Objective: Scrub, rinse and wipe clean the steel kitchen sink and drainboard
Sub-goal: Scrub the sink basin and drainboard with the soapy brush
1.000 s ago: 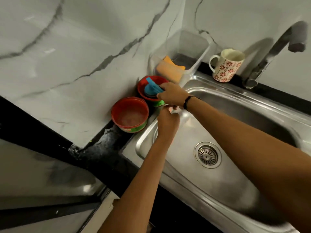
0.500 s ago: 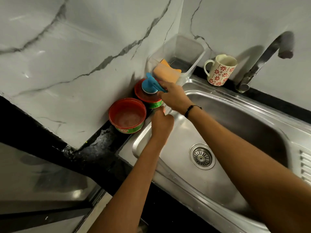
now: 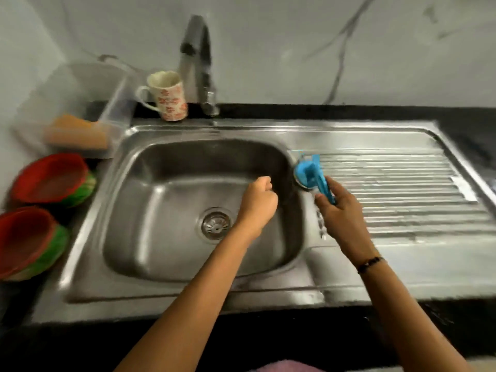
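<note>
The steel sink fills the middle of the head view, with a round drain in its floor. Its ribbed drainboard lies to the right. My right hand grips the handle of a blue scrubber, whose round head rests on the sink's right rim at the edge of the drainboard. My left hand hovers over the basin as a closed fist; I cannot see anything in it.
A steel tap rises behind the basin, beside a flowered mug. A clear plastic box with an orange sponge stands at the back left. Two red tubs sit on the counter left of the sink.
My right hand lifted the blue scrubber off the red tub at the left and carried it across to the sink's right rim. My left hand moved over the basin. The view swung right.
</note>
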The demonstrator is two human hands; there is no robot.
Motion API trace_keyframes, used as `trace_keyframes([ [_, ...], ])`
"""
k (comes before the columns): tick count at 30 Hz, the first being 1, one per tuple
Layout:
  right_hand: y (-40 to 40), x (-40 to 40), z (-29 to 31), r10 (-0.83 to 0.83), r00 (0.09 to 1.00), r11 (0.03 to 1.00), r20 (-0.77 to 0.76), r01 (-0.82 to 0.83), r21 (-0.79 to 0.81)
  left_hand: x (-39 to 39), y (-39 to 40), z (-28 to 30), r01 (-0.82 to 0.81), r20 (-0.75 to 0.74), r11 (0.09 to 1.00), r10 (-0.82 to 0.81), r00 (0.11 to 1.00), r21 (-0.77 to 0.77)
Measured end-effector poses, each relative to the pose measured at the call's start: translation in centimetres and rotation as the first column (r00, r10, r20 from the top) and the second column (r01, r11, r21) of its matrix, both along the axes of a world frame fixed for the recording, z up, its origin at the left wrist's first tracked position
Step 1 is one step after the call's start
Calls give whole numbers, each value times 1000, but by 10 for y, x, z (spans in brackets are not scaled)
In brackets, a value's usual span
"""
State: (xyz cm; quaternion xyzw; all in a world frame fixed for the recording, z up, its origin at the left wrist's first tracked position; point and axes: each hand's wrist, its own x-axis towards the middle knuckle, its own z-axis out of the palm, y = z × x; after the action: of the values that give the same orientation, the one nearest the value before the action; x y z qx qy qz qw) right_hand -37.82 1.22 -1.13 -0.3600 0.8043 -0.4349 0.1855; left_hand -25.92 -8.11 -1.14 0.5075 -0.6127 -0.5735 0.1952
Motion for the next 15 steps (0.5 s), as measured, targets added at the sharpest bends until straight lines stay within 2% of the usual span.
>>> trace_keyframes([
  [3,50,-45,0,-24,999,994,-35,27,104,-49,27,-4,123,29,992,-123,992,5],
  [6,82,-66,1,55,992,976,-113,-29,217,-78,49,-4,152,59,988,-151,987,-26],
  [8,87,-73,4,116,989,961,-86,-90,261,-86,61,-5,171,97,985,-167,981,-32],
  [9,85,-77,5,156,985,940,-72,-125,318,-88,66,-8,168,121,985,-163,979,-32],
  [12,67,-83,15,348,922,815,-167,-210,541,-85,79,-18,95,138,994,-86,987,-59],
  [15,58,-81,22,413,873,822,-259,-235,519,-81,92,-29,32,131,994,-18,991,-106],
])
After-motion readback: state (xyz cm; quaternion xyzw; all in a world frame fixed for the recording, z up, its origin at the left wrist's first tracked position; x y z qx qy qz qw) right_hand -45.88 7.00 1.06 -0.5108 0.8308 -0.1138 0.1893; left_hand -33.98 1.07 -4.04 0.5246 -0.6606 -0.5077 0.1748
